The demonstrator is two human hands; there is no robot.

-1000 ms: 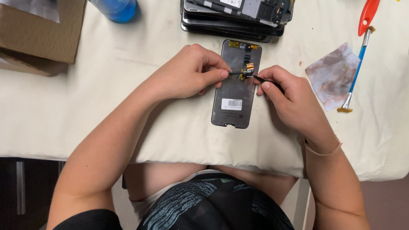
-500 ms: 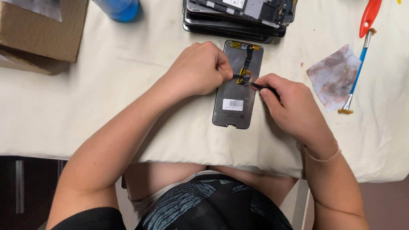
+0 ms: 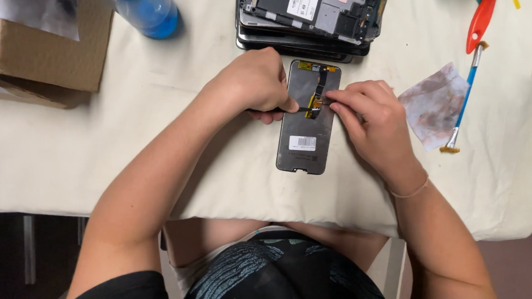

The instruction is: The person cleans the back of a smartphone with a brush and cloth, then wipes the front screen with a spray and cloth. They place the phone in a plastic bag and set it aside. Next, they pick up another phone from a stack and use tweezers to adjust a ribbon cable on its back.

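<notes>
A dark phone screen panel (image 3: 306, 134) lies back side up on the cream cloth, with a white sticker near its lower end and a black flex cable (image 3: 317, 92) running down from its top edge. My left hand (image 3: 255, 83) rests at the panel's left edge, fingers closed on a thin dark tool whose tip reaches the cable's yellow connector. My right hand (image 3: 368, 117) sits on the panel's right side, its fingertips pinching at that same connector.
A stack of phone frames (image 3: 307, 14) lies just beyond the panel. To the right are a stained wipe (image 3: 435, 104), a blue-handled brush (image 3: 464, 96) and a red tool (image 3: 484, 10). A cardboard box (image 3: 36, 49) and a blue bottle (image 3: 149, 13) stand far left.
Both hands stay on the flex cable connector with only small finger shifts. The panel has not moved on the cloth.
</notes>
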